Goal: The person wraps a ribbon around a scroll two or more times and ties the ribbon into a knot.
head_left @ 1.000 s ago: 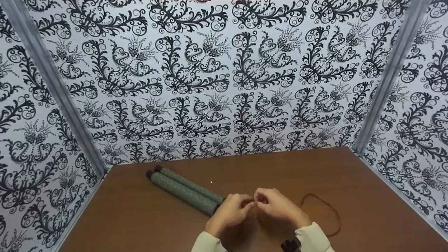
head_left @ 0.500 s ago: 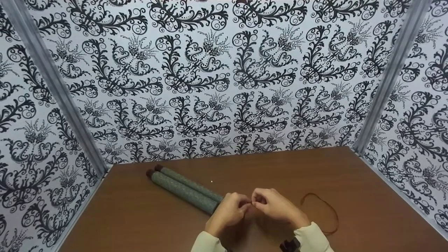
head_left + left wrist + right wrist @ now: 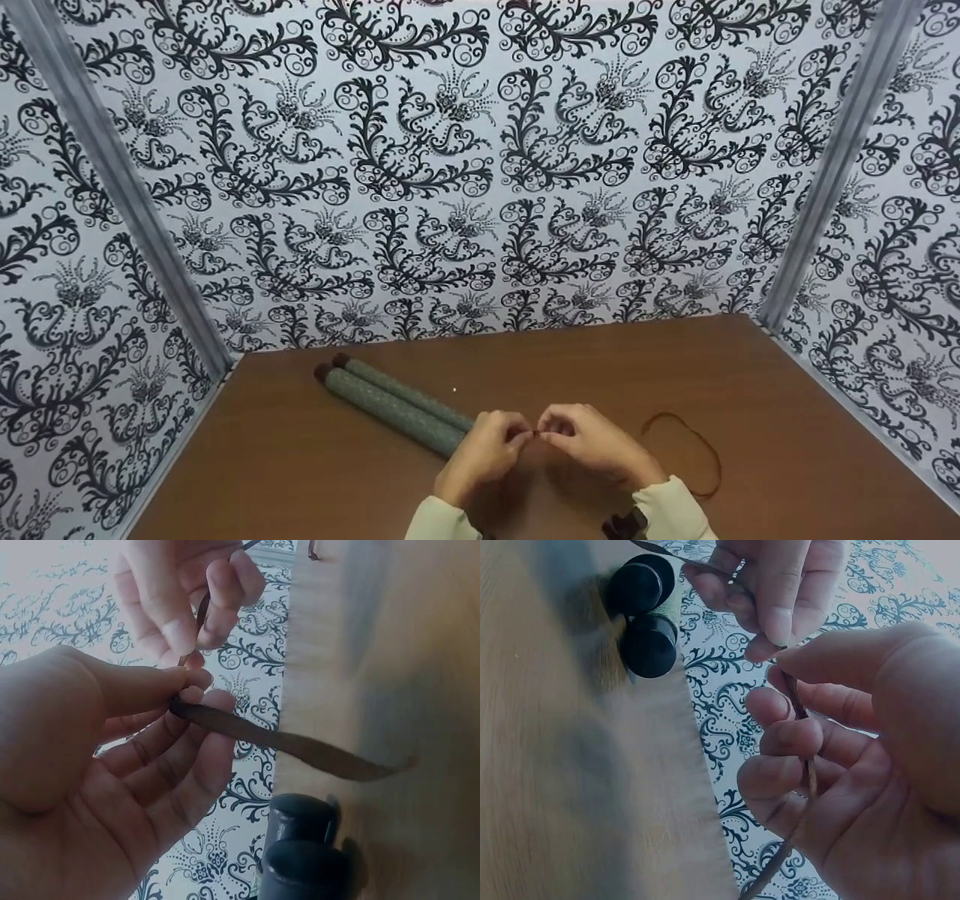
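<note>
My left hand (image 3: 484, 454) and right hand (image 3: 592, 442) meet fingertip to fingertip low over the table, pinching a thin brown ribbon-like cord (image 3: 277, 741) between thumbs and forefingers. In the left wrist view a flat end of the cord hangs out past the left fingers. The right wrist view shows the cord (image 3: 812, 776) running down from the right fingertips across the curled fingers and palm. A loop of the same cord (image 3: 709, 450) lies on the table right of the right hand. Left of the left hand lie two grey-green rolls (image 3: 390, 409) with dark end caps, their near ends hidden by that hand.
The brown wooden table (image 3: 300, 465) is bounded by patterned black-and-white walls (image 3: 435, 187) at the back and both sides. Dark round roll ends (image 3: 649, 645) show near the hands in the right wrist view. A dark band (image 3: 624, 523) sits at the right sleeve.
Both hands have shifted slightly left while keeping their pinch. The cord's loop on the table has been drawn a little to the left. The rolls stay in place.
</note>
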Action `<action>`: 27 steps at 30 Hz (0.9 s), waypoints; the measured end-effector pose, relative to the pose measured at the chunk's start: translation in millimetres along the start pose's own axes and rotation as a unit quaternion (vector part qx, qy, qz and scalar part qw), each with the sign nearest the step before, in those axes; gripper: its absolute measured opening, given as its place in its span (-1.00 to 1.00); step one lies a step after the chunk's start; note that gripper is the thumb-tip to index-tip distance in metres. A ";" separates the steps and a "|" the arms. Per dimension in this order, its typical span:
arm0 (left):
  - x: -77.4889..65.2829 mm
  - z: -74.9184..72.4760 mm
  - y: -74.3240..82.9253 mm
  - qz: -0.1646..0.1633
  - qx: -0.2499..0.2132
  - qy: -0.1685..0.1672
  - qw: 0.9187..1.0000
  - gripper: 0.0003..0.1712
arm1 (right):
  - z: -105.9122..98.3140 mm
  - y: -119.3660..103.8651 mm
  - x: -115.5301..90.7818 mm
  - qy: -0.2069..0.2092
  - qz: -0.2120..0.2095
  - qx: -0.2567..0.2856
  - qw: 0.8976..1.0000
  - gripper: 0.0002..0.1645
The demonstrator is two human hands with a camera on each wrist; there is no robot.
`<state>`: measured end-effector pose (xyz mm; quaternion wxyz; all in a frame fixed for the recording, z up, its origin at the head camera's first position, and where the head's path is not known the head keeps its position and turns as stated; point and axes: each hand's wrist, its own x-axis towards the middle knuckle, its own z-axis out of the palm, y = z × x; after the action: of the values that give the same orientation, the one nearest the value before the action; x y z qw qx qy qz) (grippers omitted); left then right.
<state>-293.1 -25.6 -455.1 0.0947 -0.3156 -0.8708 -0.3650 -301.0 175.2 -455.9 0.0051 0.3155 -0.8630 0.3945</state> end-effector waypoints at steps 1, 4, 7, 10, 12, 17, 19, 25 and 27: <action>-0.5 -1.4 -0.6 -0.002 0.000 0.002 1.000 -0.89 | 0.0 0.4 -0.1 -0.001 0.004 0.002 1.000 -0.94; -2.2 -5.6 -4.0 -0.015 -0.003 0.006 1.000 -0.89 | -0.5 2.5 -0.9 -0.005 0.018 0.009 1.000 -0.90; -5.0 -10.6 -8.4 -0.033 -0.014 0.010 0.999 -0.87 | -2.4 5.5 -1.4 -0.011 0.020 0.008 1.000 -0.90; -8.3 -16.6 -12.7 -0.055 -0.034 0.006 0.998 -0.85 | -5.5 8.7 -1.8 -0.017 0.011 0.007 1.000 -0.88; -10.5 -20.9 -14.7 -0.071 -0.059 -0.003 0.996 -0.84 | -8.0 10.6 -2.5 -0.020 0.004 0.008 1.000 -0.86; -16.3 -31.8 -19.4 -0.100 -0.103 -0.023 0.989 -0.84 | -13.0 16.7 -4.7 -0.019 0.001 0.009 1.000 -0.85; -19.9 -36.2 -22.0 -0.111 -0.108 -0.031 0.987 -0.83 | -15.3 19.4 -5.7 -0.017 0.005 0.010 1.000 -0.85; -32.1 -49.3 -29.2 -0.160 -0.134 -0.060 0.976 -0.79 | -27.0 24.4 -9.3 -0.017 0.003 0.004 1.000 -0.82; -35.4 -52.7 -31.3 -0.171 -0.135 -0.059 0.974 -0.78 | -31.3 24.8 -10.8 -0.020 0.000 0.004 1.000 -0.82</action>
<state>-288.2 -96.0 -449.3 -0.0639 -0.1931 -0.8586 -0.4705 -313.5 214.6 -453.9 -0.0131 0.3231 -0.8613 0.3918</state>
